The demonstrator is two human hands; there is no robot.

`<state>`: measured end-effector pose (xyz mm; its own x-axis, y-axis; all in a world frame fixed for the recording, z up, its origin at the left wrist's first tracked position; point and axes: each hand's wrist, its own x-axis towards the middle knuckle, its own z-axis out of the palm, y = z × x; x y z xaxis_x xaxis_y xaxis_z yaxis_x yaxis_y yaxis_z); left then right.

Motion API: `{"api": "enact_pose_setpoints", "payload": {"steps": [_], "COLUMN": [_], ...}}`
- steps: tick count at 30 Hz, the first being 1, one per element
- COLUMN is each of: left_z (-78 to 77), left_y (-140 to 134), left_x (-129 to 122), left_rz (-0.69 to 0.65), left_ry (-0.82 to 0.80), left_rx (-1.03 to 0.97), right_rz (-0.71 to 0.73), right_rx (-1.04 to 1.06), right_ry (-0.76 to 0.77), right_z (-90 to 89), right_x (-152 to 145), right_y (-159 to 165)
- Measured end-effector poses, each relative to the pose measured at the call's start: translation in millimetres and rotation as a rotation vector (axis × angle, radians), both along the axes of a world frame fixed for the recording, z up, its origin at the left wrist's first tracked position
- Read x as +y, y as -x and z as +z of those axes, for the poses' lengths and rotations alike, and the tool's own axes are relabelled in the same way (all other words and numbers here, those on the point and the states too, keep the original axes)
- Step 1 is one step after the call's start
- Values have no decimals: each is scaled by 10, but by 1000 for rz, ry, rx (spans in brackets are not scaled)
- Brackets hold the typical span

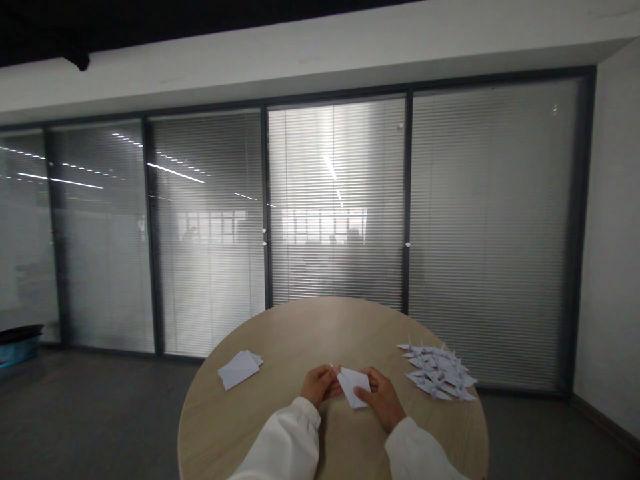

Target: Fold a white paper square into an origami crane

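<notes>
A partly folded sheet of white paper is between my two hands, above the near middle of the round table. My left hand pinches its left corner with the fingertips. On the other side, my right hand grips the right edge, thumb on top and fingers behind. Flat white paper sheets lie in a small stack to the left. Over on the right rests a pile of folded white paper cranes, several of them overlapping, with pointed tips sticking out.
The round wooden table stands before a wall of glass panels with blinds. A dark-rimmed blue container is on the grey floor at far left. A white wall closes off the right side.
</notes>
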<state>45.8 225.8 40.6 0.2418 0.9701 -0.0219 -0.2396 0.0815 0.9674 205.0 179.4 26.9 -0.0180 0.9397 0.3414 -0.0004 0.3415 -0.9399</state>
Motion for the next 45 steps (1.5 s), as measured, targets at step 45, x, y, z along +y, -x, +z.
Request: {"api": "enact_pose_setpoints", "payload": {"steps": [45], "left_z": [43], "left_y": [-134], "left_x": [-142], "left_rz": [-5], "left_ry": [-170], "left_rx": [130], "right_rz": [29], "right_rx": [49], "right_ry": [34], "right_z": [18], "right_x": [7], "right_y": [-10]}}
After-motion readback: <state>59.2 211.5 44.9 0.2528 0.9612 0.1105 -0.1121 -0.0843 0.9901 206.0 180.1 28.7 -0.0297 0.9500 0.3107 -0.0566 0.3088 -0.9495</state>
